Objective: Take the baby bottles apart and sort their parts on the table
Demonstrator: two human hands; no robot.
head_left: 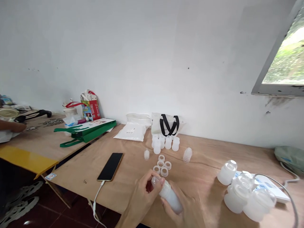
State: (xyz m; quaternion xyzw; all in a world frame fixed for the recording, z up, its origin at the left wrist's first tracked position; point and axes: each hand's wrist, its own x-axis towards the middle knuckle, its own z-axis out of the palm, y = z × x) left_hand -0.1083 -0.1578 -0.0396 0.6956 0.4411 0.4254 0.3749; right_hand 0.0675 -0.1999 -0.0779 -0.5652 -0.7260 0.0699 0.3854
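Note:
Near the table's front edge I hold a small translucent feeding bottle (173, 200), tilted with its top to the upper left. My right hand (188, 207) is wrapped round its white body. The fingers of my left hand (143, 191) pinch the clear dome cap (155, 180) at its top. Just beyond my hands lie several white plastic rings (164, 172). Behind these are a small pointed ribbed piece (146, 154), a clear dome-topped part (187, 154) and several open white bottle bodies (157, 148).
Capped bottles (237, 196) stand at the right beside a white device (270, 188) with a grey cable. A phone (110, 167) with a charging cable lies left. White packages (133, 130) and a green bag (92, 131) sit behind. Another person's hand (17, 127) is far left.

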